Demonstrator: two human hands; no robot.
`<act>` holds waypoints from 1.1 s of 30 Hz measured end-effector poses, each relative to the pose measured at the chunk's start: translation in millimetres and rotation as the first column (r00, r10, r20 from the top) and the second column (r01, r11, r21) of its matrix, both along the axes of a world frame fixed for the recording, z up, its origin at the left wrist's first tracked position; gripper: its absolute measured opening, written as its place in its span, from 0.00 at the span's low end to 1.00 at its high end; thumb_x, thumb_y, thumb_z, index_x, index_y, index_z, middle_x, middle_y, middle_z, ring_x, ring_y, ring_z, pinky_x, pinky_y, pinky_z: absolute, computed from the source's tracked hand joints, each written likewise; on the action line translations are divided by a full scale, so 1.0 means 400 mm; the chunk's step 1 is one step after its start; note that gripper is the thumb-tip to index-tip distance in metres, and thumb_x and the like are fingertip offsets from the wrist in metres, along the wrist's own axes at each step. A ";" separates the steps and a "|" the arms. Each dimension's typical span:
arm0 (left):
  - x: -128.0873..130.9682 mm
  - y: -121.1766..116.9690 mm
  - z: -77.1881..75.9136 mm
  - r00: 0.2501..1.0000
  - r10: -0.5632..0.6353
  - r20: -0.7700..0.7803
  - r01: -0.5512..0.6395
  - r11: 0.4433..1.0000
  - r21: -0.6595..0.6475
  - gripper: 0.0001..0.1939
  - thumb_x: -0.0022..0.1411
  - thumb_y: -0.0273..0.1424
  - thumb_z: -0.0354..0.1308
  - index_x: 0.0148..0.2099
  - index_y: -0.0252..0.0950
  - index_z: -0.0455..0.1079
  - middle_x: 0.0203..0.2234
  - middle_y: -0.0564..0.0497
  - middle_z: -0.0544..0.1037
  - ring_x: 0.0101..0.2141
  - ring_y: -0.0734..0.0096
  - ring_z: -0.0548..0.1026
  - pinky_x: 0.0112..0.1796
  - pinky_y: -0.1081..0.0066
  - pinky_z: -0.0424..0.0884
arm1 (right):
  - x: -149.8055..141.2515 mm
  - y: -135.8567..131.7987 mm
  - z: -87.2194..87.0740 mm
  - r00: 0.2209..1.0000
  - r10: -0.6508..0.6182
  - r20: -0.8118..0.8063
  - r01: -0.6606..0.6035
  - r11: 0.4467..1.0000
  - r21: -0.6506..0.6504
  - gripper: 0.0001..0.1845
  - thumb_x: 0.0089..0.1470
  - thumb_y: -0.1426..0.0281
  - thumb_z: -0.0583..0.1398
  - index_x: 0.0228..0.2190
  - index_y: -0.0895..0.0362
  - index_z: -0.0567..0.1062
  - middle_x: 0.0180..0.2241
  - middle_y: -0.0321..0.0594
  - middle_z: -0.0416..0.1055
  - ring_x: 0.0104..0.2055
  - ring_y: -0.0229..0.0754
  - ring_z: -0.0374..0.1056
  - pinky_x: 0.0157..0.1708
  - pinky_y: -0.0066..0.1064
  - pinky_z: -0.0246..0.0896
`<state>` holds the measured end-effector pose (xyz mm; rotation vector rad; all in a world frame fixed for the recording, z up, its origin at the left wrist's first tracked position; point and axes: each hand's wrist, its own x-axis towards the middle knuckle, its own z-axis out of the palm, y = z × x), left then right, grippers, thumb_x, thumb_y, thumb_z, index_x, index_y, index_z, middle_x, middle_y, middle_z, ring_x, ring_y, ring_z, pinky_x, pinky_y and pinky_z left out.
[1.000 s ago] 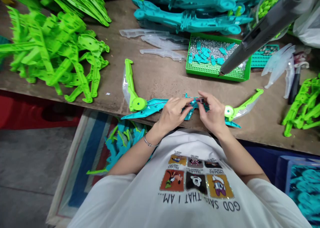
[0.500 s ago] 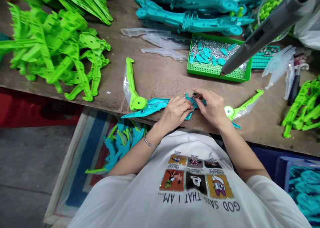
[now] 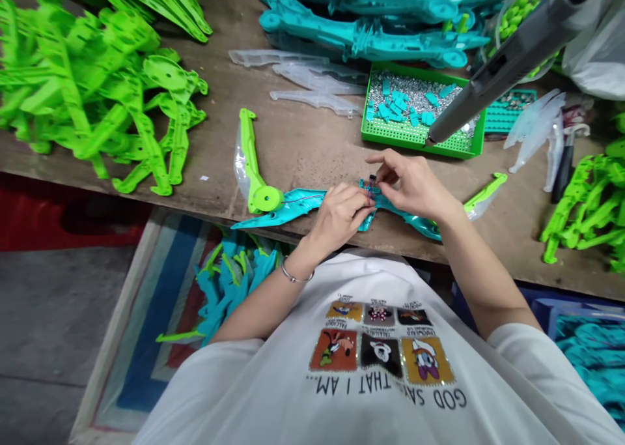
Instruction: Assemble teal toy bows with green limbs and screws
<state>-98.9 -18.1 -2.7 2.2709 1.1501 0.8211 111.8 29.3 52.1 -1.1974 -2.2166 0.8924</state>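
A long teal plastic frame [image 3: 303, 200] lies along the table's near edge, with a lime green arm [image 3: 250, 165] and clear cover at its left end. A second lime green arm [image 3: 486, 195] shows at the right end, partly behind my wrist. My left hand [image 3: 340, 212] is closed on the frame's middle, fingertips at thin wires. Just beside it, my right hand [image 3: 410, 183] has thumb and fingers bent around a small black part [image 3: 372, 178], index finger raised. The exact contact is partly hidden by the fingers.
A green tray [image 3: 420, 137] holds screws and small teal pieces, with a grey electric screwdriver [image 3: 488, 80] hanging over it. Lime green parts [image 3: 97, 93] heap at left, teal frames [image 3: 361, 38] at back. Clear covers [image 3: 312, 100] lie between. Below the edge are more assemblies [image 3: 234, 275].
My right hand has shifted slightly up and its index finger has lifted. The frame's right end has turned, its arm now more behind my wrist. My left hand stays at the middle.
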 end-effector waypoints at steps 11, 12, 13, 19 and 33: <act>0.003 -0.003 0.003 1.000 0.005 0.007 -0.005 1.000 -0.016 0.08 0.72 0.34 0.60 0.42 0.38 0.79 0.45 0.45 0.82 0.45 0.61 0.76 0.46 0.59 0.70 | 0.010 -0.016 -0.039 0.991 0.059 0.116 -0.078 0.983 0.165 0.26 0.56 0.79 0.57 0.56 0.56 0.72 0.39 0.40 0.80 0.40 0.43 0.77 0.42 0.32 0.67; 0.005 -0.004 0.002 1.000 0.013 0.020 -0.013 1.000 -0.015 0.08 0.71 0.34 0.61 0.42 0.38 0.80 0.46 0.45 0.82 0.46 0.61 0.76 0.46 0.59 0.70 | 0.013 -0.025 -0.047 0.992 0.041 0.117 -0.061 0.983 0.171 0.25 0.56 0.79 0.57 0.55 0.56 0.72 0.40 0.40 0.80 0.40 0.43 0.77 0.42 0.32 0.67; 0.007 -0.006 0.001 0.999 0.020 0.031 -0.020 1.000 -0.012 0.08 0.71 0.34 0.61 0.41 0.38 0.80 0.48 0.44 0.81 0.47 0.60 0.75 0.47 0.58 0.70 | 0.016 -0.033 -0.054 0.993 0.015 0.117 -0.036 0.984 0.177 0.24 0.56 0.78 0.58 0.54 0.55 0.73 0.39 0.39 0.80 0.40 0.43 0.77 0.42 0.32 0.68; 0.033 -0.014 -0.001 0.998 0.057 0.010 -0.057 0.998 -0.005 0.06 0.68 0.35 0.65 0.41 0.42 0.83 0.52 0.47 0.82 0.51 0.56 0.73 0.50 0.54 0.67 | 0.015 -0.079 -0.069 0.981 -0.194 -0.015 0.194 0.978 0.072 0.21 0.57 0.75 0.61 0.52 0.53 0.73 0.37 0.37 0.81 0.38 0.41 0.79 0.42 0.33 0.74; 0.068 -0.009 -0.011 0.988 0.151 0.014 -0.151 0.988 -0.014 0.07 0.68 0.39 0.65 0.41 0.44 0.82 0.41 0.50 0.84 0.48 0.57 0.73 0.50 0.53 0.63 | 0.017 -0.135 -0.015 0.924 -0.376 -0.062 0.374 0.926 -0.044 0.19 0.57 0.74 0.62 0.51 0.54 0.74 0.39 0.39 0.85 0.42 0.46 0.82 0.46 0.40 0.77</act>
